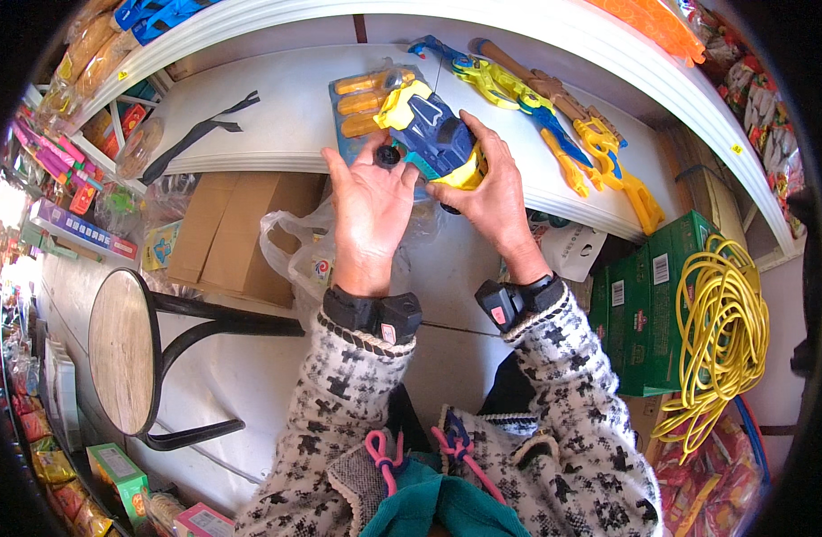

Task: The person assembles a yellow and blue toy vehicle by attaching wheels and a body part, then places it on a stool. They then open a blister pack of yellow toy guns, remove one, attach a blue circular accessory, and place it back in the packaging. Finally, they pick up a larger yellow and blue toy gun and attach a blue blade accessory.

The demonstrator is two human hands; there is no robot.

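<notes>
Risks, left to right. Left hand (366, 201): lying unclosed, palm up, fingers partly hidden behind the toy; a black wheel (387, 157) is sitting against the base of the fingers, unclasped. A tilt of that palm could be sending the wheel down if it is loose; whether it is joined to the toy, one cannot tell. Toy vehicle (436, 139), blue and yellow: showing between the two hands, across the front edge of the white shelf (286, 116). Right hand (493, 183): grasping the toy at its right side, thumb below, fingers above. As this grip appears to be carrying most of the weight, a slip could be dropping the toy to the floor (447, 295).

Count, left to right:
- Stool (123, 353), round wooden seat: one, standing.
- Black strip (180, 146): one, lying on the shelf.
- Cardboard box (236, 237): one, standing below.
- Plastic bag (314, 246): one clearly showing, behind the left wrist.
- Pack (362, 101): one, holding three yellow-orange pieces.
- Black wheel at the palm: one.
- Toy vehicle: one.
- Toy guns (483, 79): apparently three, lying close together.
- Green cartons (637, 331): one or two, uncertain.
- Yellow cable (729, 313): one coil, hanging.
</notes>
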